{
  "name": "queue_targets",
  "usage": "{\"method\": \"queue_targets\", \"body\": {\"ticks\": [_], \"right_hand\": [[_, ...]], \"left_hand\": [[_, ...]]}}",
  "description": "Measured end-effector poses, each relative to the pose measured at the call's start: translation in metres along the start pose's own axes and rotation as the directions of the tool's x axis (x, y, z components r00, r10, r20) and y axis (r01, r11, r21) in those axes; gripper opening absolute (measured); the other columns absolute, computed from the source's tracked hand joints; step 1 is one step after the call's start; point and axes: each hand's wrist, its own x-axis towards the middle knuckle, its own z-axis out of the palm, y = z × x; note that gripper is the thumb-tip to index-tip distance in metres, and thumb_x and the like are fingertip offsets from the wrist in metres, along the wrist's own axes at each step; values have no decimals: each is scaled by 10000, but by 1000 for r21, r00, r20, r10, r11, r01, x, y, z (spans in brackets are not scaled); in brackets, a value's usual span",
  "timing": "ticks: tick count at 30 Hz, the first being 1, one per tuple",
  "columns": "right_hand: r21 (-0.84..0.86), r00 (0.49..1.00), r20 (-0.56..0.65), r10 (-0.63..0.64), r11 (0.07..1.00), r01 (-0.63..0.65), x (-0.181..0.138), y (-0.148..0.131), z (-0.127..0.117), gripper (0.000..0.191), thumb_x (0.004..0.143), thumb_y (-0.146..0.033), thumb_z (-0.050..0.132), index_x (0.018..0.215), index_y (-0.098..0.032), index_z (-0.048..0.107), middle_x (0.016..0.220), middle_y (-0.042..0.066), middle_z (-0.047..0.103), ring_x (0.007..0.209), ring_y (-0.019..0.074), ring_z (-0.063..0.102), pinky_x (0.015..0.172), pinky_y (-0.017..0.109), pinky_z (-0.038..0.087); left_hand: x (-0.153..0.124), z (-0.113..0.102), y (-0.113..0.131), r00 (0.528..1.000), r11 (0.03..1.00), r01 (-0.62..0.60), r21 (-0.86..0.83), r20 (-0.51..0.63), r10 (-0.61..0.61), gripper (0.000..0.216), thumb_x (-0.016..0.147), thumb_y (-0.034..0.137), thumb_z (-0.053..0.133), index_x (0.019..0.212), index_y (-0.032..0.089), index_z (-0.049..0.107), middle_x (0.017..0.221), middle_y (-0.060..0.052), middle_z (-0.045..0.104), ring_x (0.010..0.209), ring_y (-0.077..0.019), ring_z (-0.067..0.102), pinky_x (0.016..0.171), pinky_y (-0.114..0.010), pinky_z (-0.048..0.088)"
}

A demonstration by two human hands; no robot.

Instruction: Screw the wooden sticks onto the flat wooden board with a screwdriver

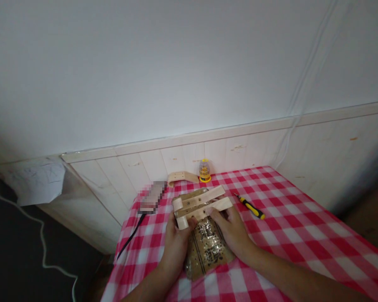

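Note:
A pale wooden assembly (199,202) of two parallel slats with a cross piece lies on a brown patterned packet (206,247) on the red-and-white checked tablecloth (286,226). My left hand (176,239) is closed around the short upright piece at the assembly's near-left end. My right hand (231,228) rests on the packet with its fingers pressed against the nearer slat.
A yellow-and-black screwdriver (250,206) lies right of the assembly. A curved wooden part (181,177) and a small yellow jar (204,170) stand at the back by the white panelled wall. A blurred device (151,200) with a black cable lies at the left edge.

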Motion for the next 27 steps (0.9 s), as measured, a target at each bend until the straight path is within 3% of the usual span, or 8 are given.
{"method": "queue_targets", "body": {"ticks": [6,11,18,27], "right_hand": [[-21,998,65,15,1000,-13,0,-2,-3,290,828,-394,723,1057,-219,696,1099,91,778,1072,305,702,979,474,537],[-16,995,102,-3,1000,5,-3,0,-4,338,822,-409,730,1108,-230,693,1115,93,771,1055,308,706,1036,526,506],[-41,995,100,-15,999,19,-4,-2,-2,381,836,-410,697,1176,-239,698,1121,92,769,1083,320,692,1071,540,477],[-25,994,110,-11,1000,14,-5,-6,-1,374,824,-414,695,1154,-237,707,1092,88,773,1094,313,680,1064,521,485]], "left_hand": [[-4,0,2,1000,999,-17,35,5,16,674,742,445,868,1299,193,585,1141,-131,751,990,-291,744,835,-400,607],[-8,1,5,999,997,-34,74,-20,36,698,723,458,875,1304,204,585,1076,-99,763,844,-238,744,730,-344,609],[-7,2,8,998,993,-61,98,-23,64,643,699,445,880,1223,190,607,1030,-96,770,925,-278,754,769,-363,613],[-7,2,8,997,994,-27,107,-73,35,590,675,433,883,1125,187,591,970,-86,771,874,-275,761,735,-369,621]]}}
